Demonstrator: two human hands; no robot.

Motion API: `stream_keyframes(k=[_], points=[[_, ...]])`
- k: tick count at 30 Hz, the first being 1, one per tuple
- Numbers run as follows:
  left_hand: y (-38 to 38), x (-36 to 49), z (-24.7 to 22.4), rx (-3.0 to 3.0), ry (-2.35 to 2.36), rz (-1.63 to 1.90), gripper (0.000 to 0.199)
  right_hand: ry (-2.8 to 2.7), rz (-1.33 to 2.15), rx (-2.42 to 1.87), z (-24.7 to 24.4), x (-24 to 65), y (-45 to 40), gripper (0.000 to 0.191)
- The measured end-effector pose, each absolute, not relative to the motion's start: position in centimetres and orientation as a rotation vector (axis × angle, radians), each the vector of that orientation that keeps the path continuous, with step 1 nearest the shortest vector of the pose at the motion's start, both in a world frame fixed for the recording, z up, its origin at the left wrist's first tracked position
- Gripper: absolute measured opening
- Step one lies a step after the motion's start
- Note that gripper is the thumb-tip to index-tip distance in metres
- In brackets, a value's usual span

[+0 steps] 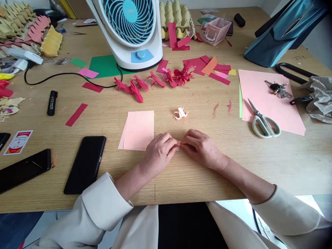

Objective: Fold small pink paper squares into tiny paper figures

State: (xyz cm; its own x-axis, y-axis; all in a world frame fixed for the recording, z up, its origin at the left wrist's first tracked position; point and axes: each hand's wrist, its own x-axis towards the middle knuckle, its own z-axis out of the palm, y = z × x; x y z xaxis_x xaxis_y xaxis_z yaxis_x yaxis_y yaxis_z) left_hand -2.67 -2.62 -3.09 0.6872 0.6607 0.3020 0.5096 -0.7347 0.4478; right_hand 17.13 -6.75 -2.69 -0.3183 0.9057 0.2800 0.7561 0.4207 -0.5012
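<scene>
Pale pink paper (178,145), a small piece mostly hidden, is pinched between the closed fingers of the left hand (161,151) and the right hand (201,148) at the centre of the frame, just above the wooden surface (207,180). Beside the left hand lies a stack of pink sheets (138,129), and a small folded paper piece (181,113) sits above the hands. Scissors (264,122) rest partly on large pink paper (275,103) at the right of the frame.
</scene>
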Motion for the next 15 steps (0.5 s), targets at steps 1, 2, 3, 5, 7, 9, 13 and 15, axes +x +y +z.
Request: stream_keyframes(k=[1, 2, 3, 5, 7, 9, 13, 15], points=[[-2.57, -2.58, -3.17, 2.542, 0.933, 0.656, 0.01, -2.137, 0.408, -1.403, -2.67, 17.13, -6.71, 0.018], [-2.52, -2.51, -3.24, 2.513, 0.941, 0.664, 0.011, -2.116, 0.437, -1.407, -2.62, 17.12, -6.66, 0.018], [-2.47, -2.45, -3.29, 2.483, 0.945, 0.668, 0.01, -2.096, 0.467, -1.415, -2.54, 17.1, -6.62, 0.018], [-2.4, -2.39, -3.35, 2.433, 0.952, 0.667, 0.01, -2.059, 0.528, -1.433, -2.34, 17.04, -6.53, 0.016], [-2.36, -2.37, -3.35, 2.397, 0.968, 0.661, 0.009, -2.028, 0.588, -1.455, -2.13, 16.98, -6.43, 0.015], [-2.34, -2.37, -3.31, 2.372, 0.983, 0.66, 0.01, -1.998, 0.629, -1.484, -1.96, 16.9, -6.36, 0.014], [-2.33, -2.31, -3.19, 2.361, 0.986, 0.634, 0.013, -1.952, 0.657, -1.563, -1.76, 16.61, -6.28, 0.016], [-2.33, -2.23, -3.16, 2.366, 0.997, 0.621, 0.013, -1.925, 0.654, -1.598, -1.67, 16.41, -6.26, 0.014]])
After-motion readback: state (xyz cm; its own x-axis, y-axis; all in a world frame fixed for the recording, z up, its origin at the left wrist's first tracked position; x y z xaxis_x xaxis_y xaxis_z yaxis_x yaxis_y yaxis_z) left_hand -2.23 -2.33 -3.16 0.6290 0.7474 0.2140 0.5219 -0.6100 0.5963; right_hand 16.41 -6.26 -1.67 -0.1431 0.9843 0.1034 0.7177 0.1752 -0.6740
